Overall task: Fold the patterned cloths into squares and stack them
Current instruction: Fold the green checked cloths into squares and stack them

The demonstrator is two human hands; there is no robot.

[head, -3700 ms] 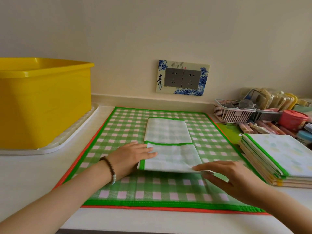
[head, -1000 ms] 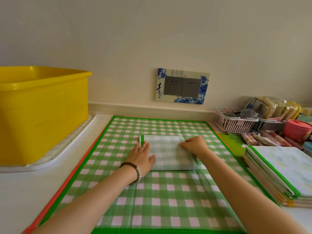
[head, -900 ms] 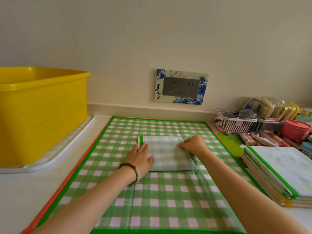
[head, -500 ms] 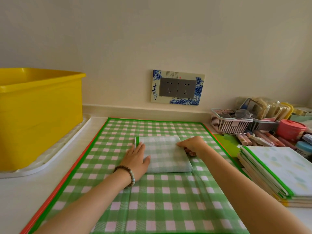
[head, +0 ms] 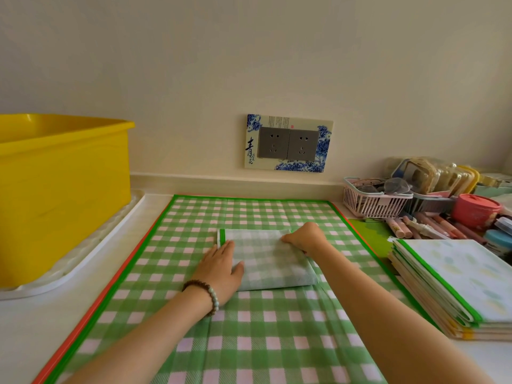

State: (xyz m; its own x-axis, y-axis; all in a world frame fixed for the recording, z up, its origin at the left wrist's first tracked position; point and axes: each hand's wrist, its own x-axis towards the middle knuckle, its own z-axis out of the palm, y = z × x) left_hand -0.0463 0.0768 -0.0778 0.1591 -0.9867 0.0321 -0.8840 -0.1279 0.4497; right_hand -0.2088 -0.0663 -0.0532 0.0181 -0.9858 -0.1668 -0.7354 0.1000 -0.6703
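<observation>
A pale green checked cloth, folded into a rough square with a green hem at its left edge, lies on a spread green-and-pink checked cloth. My left hand rests flat on the folded cloth's left side, fingers straight. My right hand sits at the cloth's far right corner with curled fingers gripping its right edge. A stack of folded cloths with green trim stands at the right.
A yellow tub sits on a white tray at the left. At the back right are a pink basket, a red lidded pot, pens and small containers. A wall socket plate faces me.
Since 3.7 s ago the cloth was folded over from a long strip into a square. In the last second both hands stay almost still on it; only the view shifts slightly.
</observation>
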